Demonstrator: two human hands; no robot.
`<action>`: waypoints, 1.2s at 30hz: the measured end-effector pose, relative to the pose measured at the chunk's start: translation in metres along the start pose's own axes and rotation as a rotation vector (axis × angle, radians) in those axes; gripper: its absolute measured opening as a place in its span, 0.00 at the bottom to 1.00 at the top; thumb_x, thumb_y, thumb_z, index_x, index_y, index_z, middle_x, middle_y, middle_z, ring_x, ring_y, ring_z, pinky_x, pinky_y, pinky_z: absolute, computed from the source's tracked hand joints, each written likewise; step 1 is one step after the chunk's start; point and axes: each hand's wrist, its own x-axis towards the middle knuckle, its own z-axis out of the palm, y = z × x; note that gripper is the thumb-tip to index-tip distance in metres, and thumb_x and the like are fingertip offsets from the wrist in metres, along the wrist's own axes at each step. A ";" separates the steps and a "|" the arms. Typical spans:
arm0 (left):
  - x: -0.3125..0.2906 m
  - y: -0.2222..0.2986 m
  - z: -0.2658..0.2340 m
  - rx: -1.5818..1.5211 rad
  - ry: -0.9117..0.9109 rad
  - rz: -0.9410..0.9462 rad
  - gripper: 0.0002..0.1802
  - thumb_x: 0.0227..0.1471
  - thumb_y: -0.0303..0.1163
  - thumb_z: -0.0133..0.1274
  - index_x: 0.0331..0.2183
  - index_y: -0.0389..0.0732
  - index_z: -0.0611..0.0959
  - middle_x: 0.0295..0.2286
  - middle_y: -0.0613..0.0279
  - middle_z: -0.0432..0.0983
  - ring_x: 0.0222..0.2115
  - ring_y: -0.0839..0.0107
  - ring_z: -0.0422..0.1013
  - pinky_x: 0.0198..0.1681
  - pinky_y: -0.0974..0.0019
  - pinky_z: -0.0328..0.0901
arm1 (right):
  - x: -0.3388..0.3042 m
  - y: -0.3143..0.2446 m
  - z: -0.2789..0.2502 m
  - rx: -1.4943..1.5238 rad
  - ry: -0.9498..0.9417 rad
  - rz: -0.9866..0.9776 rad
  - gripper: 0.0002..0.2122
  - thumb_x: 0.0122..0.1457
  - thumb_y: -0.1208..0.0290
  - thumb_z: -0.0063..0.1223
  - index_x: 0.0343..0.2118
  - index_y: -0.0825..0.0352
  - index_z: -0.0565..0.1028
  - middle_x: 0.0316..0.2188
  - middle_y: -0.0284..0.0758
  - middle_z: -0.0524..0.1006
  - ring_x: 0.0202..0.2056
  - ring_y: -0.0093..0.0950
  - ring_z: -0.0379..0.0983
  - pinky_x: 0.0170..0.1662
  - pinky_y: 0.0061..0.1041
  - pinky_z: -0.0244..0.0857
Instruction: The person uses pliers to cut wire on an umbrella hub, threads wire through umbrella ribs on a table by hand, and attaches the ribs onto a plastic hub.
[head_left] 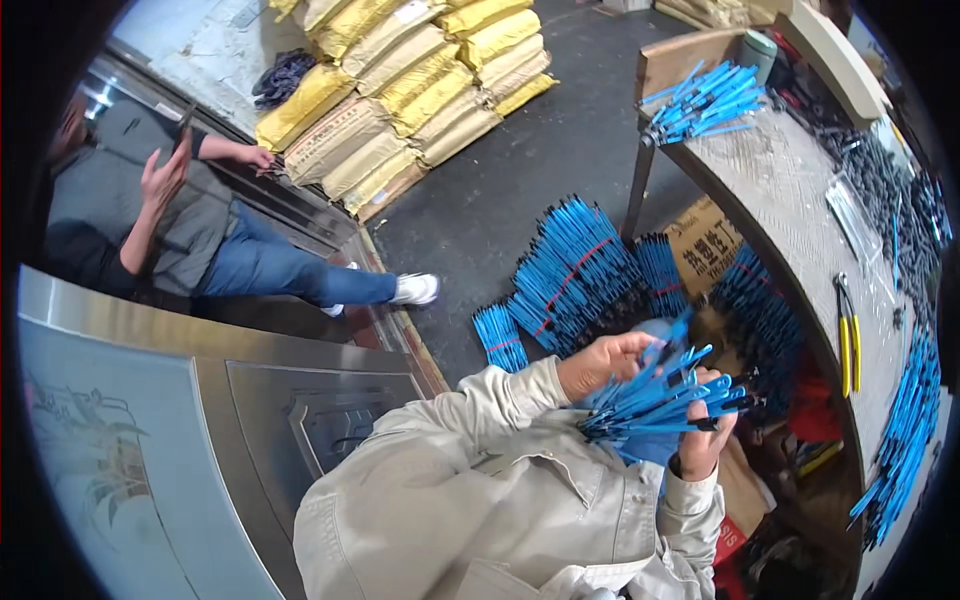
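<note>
A loose bunch of slim blue sticks with black ends (640, 405) is in front of my chest. My right hand (702, 440) is closed around its right side, fingers wrapped over the sticks near their black ends. My left hand (605, 365) is at the upper left of the bunch, fingertips pinched on a blurred blue stick (680, 326) that slants upward. The exact kind of the sticks cannot be made out. Just beyond my hands, similar sticks stand on the floor in a large bundle (575, 265) with a red band, beside a smaller banded bundle (498, 337).
A curved worktable (745, 150) on the right carries a blue stick pile (705, 100), another pile (905, 430), yellow-handled pliers (850, 345) and many dark small parts. A cardboard box (703, 240) sits below it. Stacked yellow sacks (400, 90) stand behind; a person (170, 210) is at the left.
</note>
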 end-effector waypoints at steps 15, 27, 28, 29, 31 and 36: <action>-0.011 -0.011 0.038 0.150 -0.082 0.308 0.40 0.41 0.51 0.60 0.48 0.36 0.65 0.40 0.61 0.69 0.41 0.74 0.66 0.46 0.70 0.59 | -0.014 -0.005 -0.004 -0.117 0.089 0.088 0.06 0.48 0.72 0.48 0.27 0.69 0.67 0.25 0.33 0.67 0.28 0.22 0.62 0.34 0.21 0.57; -0.018 -0.035 0.045 0.024 -0.425 0.155 0.42 0.41 0.54 0.58 0.49 0.35 0.63 0.41 0.64 0.65 0.43 0.76 0.61 0.46 0.72 0.56 | -0.065 -0.042 -0.008 -0.168 0.025 -0.005 0.05 0.45 0.73 0.50 0.21 0.69 0.67 0.23 0.34 0.67 0.26 0.25 0.63 0.33 0.23 0.57; -0.022 -0.039 0.043 0.093 -0.399 0.162 0.40 0.43 0.53 0.58 0.48 0.36 0.63 0.39 0.64 0.65 0.41 0.76 0.62 0.45 0.72 0.56 | -0.068 -0.037 -0.009 -0.199 0.026 -0.030 0.05 0.44 0.74 0.50 0.20 0.69 0.67 0.23 0.35 0.67 0.27 0.25 0.63 0.34 0.23 0.57; -0.026 -0.043 0.041 0.163 -0.371 0.172 0.37 0.44 0.51 0.57 0.48 0.36 0.64 0.38 0.65 0.66 0.39 0.77 0.62 0.44 0.73 0.57 | -0.071 -0.032 -0.010 -0.230 0.026 -0.055 0.05 0.44 0.74 0.50 0.20 0.69 0.68 0.23 0.35 0.68 0.27 0.26 0.63 0.34 0.23 0.57; -0.029 -0.051 0.048 0.236 -0.364 0.188 0.35 0.46 0.50 0.56 0.48 0.37 0.64 0.37 0.65 0.66 0.37 0.77 0.63 0.42 0.73 0.58 | -0.075 -0.021 -0.018 -0.196 0.056 -0.069 0.05 0.43 0.74 0.50 0.19 0.69 0.67 0.23 0.35 0.68 0.27 0.26 0.63 0.34 0.23 0.57; -0.040 -0.059 0.066 0.572 -0.298 0.335 0.26 0.50 0.41 0.54 0.45 0.38 0.66 0.32 0.69 0.67 0.31 0.80 0.62 0.36 0.74 0.59 | -0.097 -0.010 -0.036 -0.144 0.053 -0.051 0.05 0.41 0.75 0.50 0.18 0.69 0.67 0.24 0.35 0.68 0.27 0.26 0.64 0.34 0.23 0.57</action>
